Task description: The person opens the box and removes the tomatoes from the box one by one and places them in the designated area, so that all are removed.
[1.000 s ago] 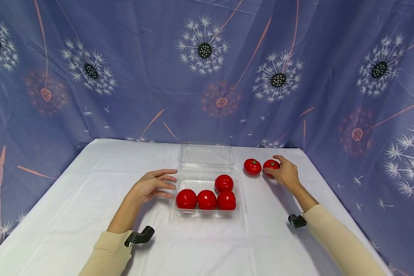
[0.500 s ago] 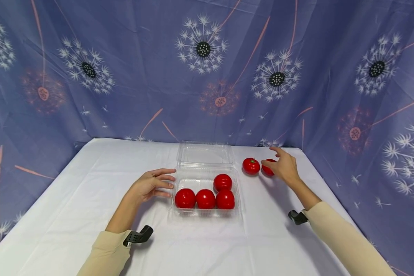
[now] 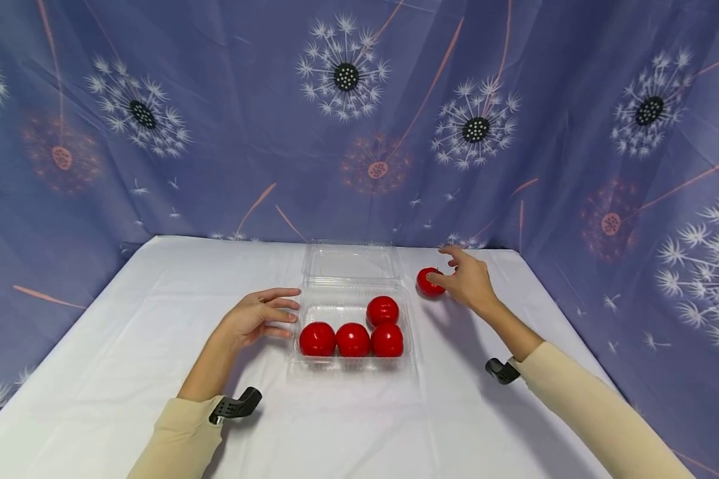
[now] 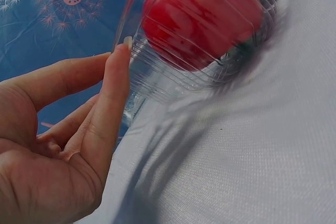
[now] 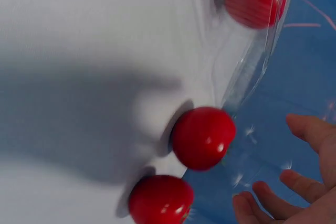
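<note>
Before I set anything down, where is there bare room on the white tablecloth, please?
Bare tablecloth lies left of the left hand and between the beige sleeves, in front of the clear plastic box. Back right beside the box, two round red tomatoes and the right hand crowd it.

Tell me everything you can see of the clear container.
The clear container looks plastic, with ribbed walls. It sits upright on the white cloth, its lid folded open at the far side. Four red tomatoes lie inside: three along the near side, one behind the rightmost. The left hand appears to touch its left wall.
</note>
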{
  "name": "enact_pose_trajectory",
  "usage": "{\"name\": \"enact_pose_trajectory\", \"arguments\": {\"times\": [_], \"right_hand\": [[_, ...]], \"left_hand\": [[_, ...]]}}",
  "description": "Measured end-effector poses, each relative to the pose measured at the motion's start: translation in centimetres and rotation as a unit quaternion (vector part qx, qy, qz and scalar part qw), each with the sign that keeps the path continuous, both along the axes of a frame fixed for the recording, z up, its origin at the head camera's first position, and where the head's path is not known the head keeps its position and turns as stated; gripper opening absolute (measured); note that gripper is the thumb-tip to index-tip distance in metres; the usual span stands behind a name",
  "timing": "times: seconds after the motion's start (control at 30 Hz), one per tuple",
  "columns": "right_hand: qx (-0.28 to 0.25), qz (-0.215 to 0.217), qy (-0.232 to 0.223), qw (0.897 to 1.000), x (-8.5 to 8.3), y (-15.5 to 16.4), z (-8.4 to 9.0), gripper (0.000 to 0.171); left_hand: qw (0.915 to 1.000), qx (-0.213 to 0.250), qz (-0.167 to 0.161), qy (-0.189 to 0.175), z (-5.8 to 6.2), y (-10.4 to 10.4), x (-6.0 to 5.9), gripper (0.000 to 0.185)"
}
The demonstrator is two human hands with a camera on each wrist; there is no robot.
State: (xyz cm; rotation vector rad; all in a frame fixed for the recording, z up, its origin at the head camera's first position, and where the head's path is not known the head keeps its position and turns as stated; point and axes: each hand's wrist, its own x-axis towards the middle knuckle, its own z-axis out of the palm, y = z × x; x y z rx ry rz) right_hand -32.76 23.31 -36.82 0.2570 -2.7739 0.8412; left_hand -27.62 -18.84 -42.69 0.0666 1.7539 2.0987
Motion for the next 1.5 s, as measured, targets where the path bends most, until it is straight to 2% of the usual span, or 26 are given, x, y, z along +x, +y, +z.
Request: {"name": "enact_pose_trajectory", "arguments": {"times": [0.23, 0.53, 0.97, 1.33, 1.5], "right_hand": [[-0.005, 0.034, -0.011, 0.999, 0.7, -2.5, 0.5, 0.061], [0.013, 0.073, -0.036, 0.997, 1.7, -5.1, 0.3, 0.069], [0.006, 0.114, -0.069, 0.991, 3.6, -8.2, -0.3, 0.060], [0.012, 0.129, -0.093, 0.987, 4.1, -8.9, -0.8, 0.056], [0.029, 0.139, -0.083, 0.986, 4.2, -8.8, -1.1, 0.053]], "left_hand": [[1.0000, -0.001, 0.000, 0.005, 0.2, -0.5, -0.3, 0.070], [0.9999, 0.000, -0.006, 0.012, 0.3, -0.7, -0.2, 0.069], [0.9999, 0.011, -0.010, 0.009, 0.1, -0.5, 0.1, 0.070], [0.9999, 0.012, -0.008, 0.006, -0.1, -0.3, 0.1, 0.070], [0.9998, 0.014, -0.010, 0.008, 0.0, -0.2, 0.1, 0.069]]}}
